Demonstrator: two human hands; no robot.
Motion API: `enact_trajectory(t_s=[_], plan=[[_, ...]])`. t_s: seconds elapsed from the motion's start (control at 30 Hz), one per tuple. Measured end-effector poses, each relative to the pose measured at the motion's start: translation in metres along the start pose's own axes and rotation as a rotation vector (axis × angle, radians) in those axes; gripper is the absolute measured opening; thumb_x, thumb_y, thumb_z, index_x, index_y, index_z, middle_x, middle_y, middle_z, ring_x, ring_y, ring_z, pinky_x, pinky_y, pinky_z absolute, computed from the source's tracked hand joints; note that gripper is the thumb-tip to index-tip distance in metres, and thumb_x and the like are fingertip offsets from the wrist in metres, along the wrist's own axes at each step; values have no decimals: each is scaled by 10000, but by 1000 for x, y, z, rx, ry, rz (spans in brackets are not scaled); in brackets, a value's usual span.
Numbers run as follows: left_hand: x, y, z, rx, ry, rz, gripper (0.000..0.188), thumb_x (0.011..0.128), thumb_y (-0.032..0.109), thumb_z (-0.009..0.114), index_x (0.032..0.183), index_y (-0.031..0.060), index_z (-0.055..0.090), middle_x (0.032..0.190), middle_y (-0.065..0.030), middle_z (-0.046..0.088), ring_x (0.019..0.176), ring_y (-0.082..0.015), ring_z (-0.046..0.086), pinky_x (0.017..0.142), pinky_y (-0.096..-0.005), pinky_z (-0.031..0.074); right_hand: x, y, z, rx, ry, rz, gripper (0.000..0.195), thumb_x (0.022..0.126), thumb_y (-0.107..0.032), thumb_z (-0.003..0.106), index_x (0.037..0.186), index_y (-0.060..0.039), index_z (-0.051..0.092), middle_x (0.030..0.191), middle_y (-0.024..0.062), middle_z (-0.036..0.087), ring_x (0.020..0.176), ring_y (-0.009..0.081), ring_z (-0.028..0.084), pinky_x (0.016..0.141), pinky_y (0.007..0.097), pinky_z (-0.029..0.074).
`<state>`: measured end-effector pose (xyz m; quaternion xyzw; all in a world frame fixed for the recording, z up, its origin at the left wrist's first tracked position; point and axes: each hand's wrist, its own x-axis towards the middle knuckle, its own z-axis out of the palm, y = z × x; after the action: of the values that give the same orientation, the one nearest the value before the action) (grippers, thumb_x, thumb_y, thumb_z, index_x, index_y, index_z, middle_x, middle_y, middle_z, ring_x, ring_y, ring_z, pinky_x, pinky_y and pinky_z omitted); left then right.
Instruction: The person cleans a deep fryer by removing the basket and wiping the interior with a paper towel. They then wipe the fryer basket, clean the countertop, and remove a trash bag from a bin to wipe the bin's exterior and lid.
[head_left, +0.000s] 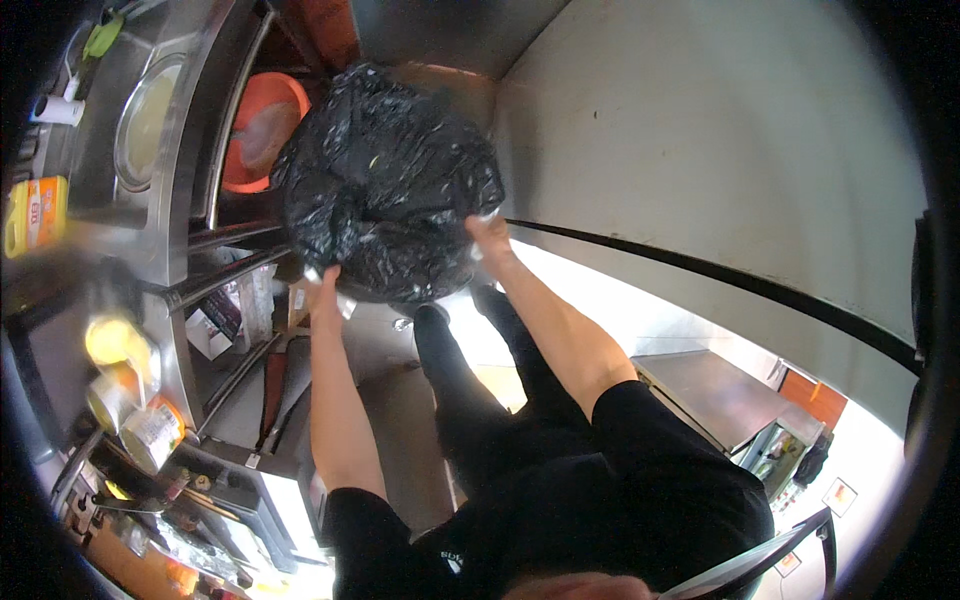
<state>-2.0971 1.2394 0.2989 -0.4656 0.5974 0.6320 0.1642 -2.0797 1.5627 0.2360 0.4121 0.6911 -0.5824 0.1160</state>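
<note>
A round container lined with a black plastic bag (390, 165) is held out in front of me at arm's length. Its bag is crumpled and covers the opening and most of the sides. One small pale scrap lies on the plastic. My left hand (324, 294) grips the near left edge, where bits of a white or light rim show beside the fingers. On the right edge, my right hand (492, 236) has hold of the rim too, thumb on top. What the container is made of is mostly hidden by the bag.
Left of the bag, an orange-red plastic basin (262, 135) sits under a stainless steel counter (169, 217). A round metal vessel (146, 124), a yellow jug (36, 216) and several cans (152, 433) are up there. A pale wall (705, 142) bounds the right; a steel table (712, 390) stands behind.
</note>
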Motion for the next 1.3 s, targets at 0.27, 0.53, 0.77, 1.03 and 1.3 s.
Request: enact_trajectory(t_s=[0.27,0.53,0.77,1.03,1.3], plan=[[-50,-51,-55,-176,-48,7,653,747,50,596,1350,40,346,1291,-73,455,1191,-258,431,1012,-352,311,-73,5,3,-96,-73,166,710,724,-295,666,1283,26,369,1170,189,542,1111,293,505,934,365,393],[-59,-95,-87,-210,-74,14,721,731,154,690,1359,94,341,1310,-53,455,1200,-250,434,1016,-372,331,-116,-4,-4,10,-100,207,615,707,-168,640,1230,36,388,1104,180,554,1049,243,526,897,343,407],[-71,-91,-89,-276,-12,-86,684,806,76,651,1387,44,292,1350,-79,409,1213,-233,406,1039,-346,290,-118,22,-5,81,-106,112,615,699,-180,629,1218,20,367,1085,189,546,1024,276,530,886,357,406],[-70,-90,-92,-243,31,-107,740,770,123,702,1382,55,292,1335,-85,404,1216,-238,393,1040,-362,296,-125,-14,0,-27,-52,21,530,709,-135,605,1157,27,372,1033,178,535,980,255,516,898,353,385],[-67,-100,-99,-242,73,-111,749,755,106,699,1378,57,287,1334,-74,408,1226,-246,392,1057,-381,284,-127,-12,-6,-25,-103,56,594,727,-156,638,1220,5,349,1100,164,537,1041,243,512,923,345,383]])
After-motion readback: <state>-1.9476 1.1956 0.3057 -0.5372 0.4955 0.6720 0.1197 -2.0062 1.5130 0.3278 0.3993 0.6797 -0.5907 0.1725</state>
